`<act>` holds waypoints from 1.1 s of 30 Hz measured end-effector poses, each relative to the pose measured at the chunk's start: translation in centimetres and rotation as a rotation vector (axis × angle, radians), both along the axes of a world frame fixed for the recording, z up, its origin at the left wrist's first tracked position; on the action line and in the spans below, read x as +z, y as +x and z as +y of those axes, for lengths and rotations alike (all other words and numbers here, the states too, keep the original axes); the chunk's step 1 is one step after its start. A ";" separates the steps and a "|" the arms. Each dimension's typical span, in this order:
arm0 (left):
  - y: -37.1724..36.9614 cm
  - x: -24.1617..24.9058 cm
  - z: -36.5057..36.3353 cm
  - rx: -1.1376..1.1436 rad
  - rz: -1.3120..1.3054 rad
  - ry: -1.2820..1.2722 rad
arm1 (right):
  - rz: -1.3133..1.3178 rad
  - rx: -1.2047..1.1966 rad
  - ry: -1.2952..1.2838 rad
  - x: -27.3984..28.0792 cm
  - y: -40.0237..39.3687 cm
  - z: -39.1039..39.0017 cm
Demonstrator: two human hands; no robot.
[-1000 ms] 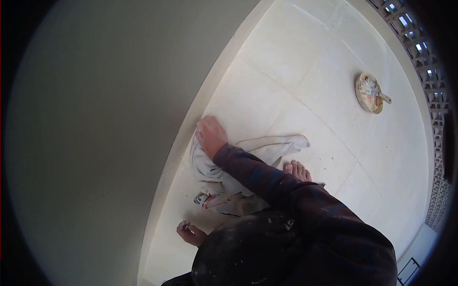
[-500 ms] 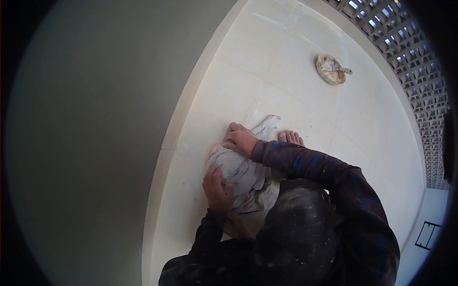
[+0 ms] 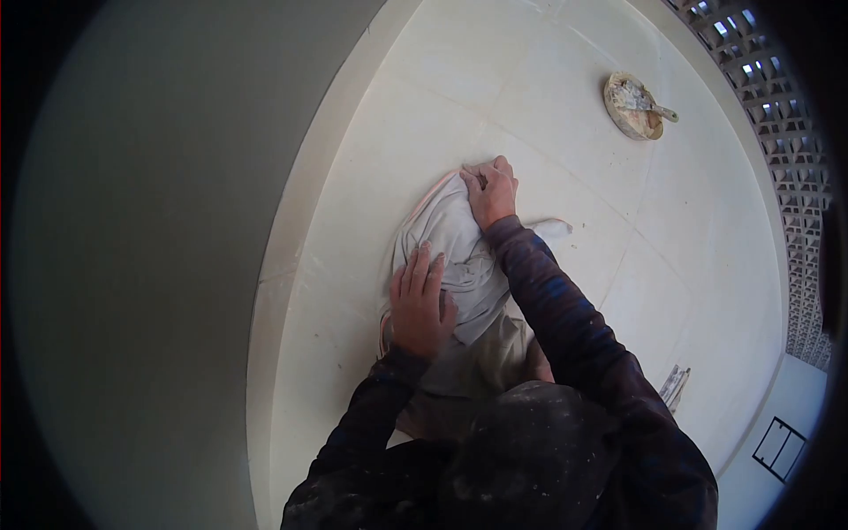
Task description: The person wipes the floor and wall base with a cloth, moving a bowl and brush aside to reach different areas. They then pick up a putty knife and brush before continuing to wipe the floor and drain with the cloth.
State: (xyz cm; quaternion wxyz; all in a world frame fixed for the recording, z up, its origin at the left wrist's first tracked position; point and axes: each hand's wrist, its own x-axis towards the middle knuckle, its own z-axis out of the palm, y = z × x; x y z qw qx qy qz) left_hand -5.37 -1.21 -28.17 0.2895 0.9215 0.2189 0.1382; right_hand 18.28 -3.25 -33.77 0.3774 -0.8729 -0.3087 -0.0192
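Note:
A light grey cloth (image 3: 455,234) with a pinkish edge lies crumpled on the pale tiled floor, partly over my knees. My left hand (image 3: 421,305) lies flat on its near left part, fingers stretched out and apart. At the cloth's far end, my right hand (image 3: 493,193) is closed, with the cloth's edge pinched between thumb and fingers. One narrow end of the cloth sticks out to the right, beyond my right sleeve (image 3: 565,291).
A round, plaster-crusted pan (image 3: 654,129) stands on the floor at the upper right, a handled scraper (image 3: 658,111) resting in it. Some pale, narrow tools (image 3: 675,387) lie at the lower right. A grey wall (image 3: 168,265) with a baseboard (image 3: 291,221) runs along the left.
My right hand has moved away from me, drawing the cloth's far edge out. The cloth is more spread. My left hand's fingers have straightened on it. The bare foot is now hidden.

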 end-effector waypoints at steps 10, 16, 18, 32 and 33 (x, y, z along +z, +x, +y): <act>0.1 -1.0 -0.5 0.313 -0.137 -0.160 | 0.016 0.103 -0.077 -0.3 2.2 -1.3; -0.6 -1.7 0.4 0.351 -0.196 -0.140 | -0.069 0.115 -0.158 1.0 4.5 -1.3; -0.9 -1.8 0.5 0.382 -0.186 -0.137 | -0.070 0.038 -0.129 0.5 5.2 -0.1; -1.9 -1.2 0.8 0.459 -0.231 -0.124 | 0.025 0.286 -0.181 0.4 6.3 -0.4; -2.2 -0.7 0.8 0.456 -0.212 -0.105 | -0.034 0.298 -0.198 0.6 6.9 -0.7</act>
